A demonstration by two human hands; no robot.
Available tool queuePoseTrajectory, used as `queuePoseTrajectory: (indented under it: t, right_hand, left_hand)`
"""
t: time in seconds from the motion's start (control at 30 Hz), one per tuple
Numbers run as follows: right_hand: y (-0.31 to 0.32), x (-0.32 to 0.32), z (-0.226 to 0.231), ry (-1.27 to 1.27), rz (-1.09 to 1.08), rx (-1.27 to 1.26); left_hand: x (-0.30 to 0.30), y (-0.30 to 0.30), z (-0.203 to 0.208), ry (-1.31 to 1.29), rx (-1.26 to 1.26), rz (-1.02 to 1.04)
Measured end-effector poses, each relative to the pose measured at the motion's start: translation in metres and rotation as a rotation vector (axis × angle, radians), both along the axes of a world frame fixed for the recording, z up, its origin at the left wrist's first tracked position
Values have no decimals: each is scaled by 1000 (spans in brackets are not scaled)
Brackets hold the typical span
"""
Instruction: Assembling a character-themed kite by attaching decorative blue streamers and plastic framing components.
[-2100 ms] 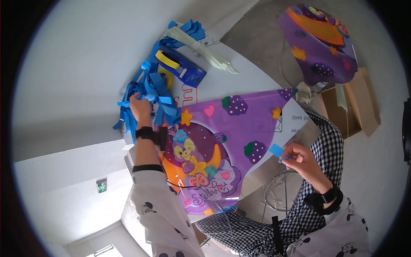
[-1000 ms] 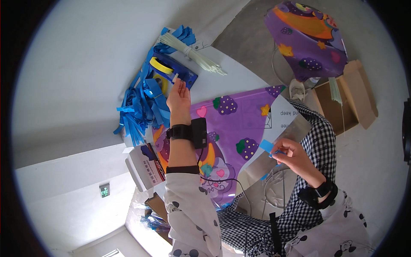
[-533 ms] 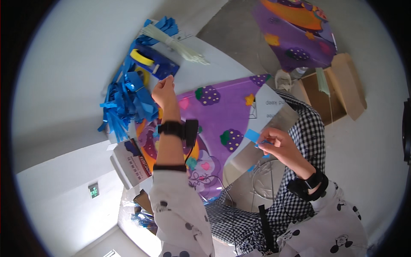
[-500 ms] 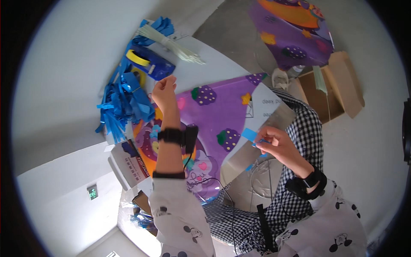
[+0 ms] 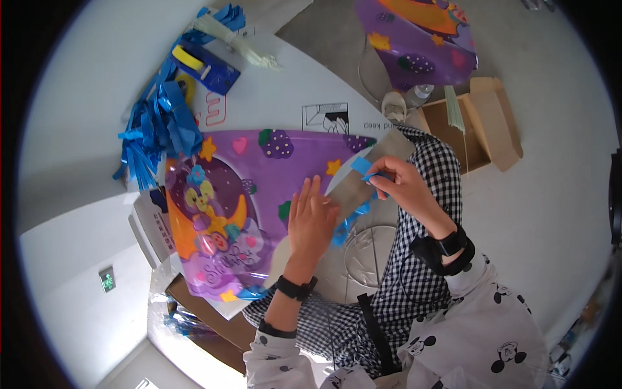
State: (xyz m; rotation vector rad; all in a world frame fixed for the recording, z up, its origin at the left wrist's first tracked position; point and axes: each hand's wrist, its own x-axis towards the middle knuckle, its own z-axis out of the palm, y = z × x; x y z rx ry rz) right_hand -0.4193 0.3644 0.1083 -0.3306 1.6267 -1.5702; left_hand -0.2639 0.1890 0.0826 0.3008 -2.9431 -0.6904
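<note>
A purple plastic sheet (image 5: 293, 154) printed with berries, stars and a cartoon animal lies on the white board in front of me. My left hand (image 5: 313, 220) rests on its right-hand part, fingers stretched out, holding nothing. To the right of it, my right hand (image 5: 396, 178) pinches a short blue strip (image 5: 361, 166) between thumb and fingers, just beyond the sheet's slanted edge. A clear or greyish band (image 5: 363, 178) runs along that edge. More blue material (image 5: 350, 223) hangs below the band, partly hidden.
Blue ribbons (image 5: 162, 120) are heaped at the left, beside a blue tape dispenser (image 5: 217, 74) and a bundle of pale thin rods (image 5: 236, 40). Far right stand another purple printed sheet (image 5: 421, 42) and an open cardboard box (image 5: 505, 123). My checkered-trousered leg (image 5: 431, 172) borders the board.
My left hand has moved from near the tape dispenser down and right onto the sheet, its fingers now stretched out. My right hand keeps the blue strip. The whole view has shifted.
</note>
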Motion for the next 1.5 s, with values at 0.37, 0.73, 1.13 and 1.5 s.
queuePoseTrajectory:
  t: [0.37,0.73,1.13,1.5]
  right_hand:
    - [-12,15,-17,105,106,76]
    - [-24,11,-22,195,102,202]
    - [-12,16,-15,862,29,132]
    - [-7,15,-14,791,332,234]
  left_hand:
    - [-6,17,1,29,-7,396]
    - [-59,23,-11,303,817,653]
    - [-63,19,-13,170,599,659]
    - [-63,21,-17,184,575,650]
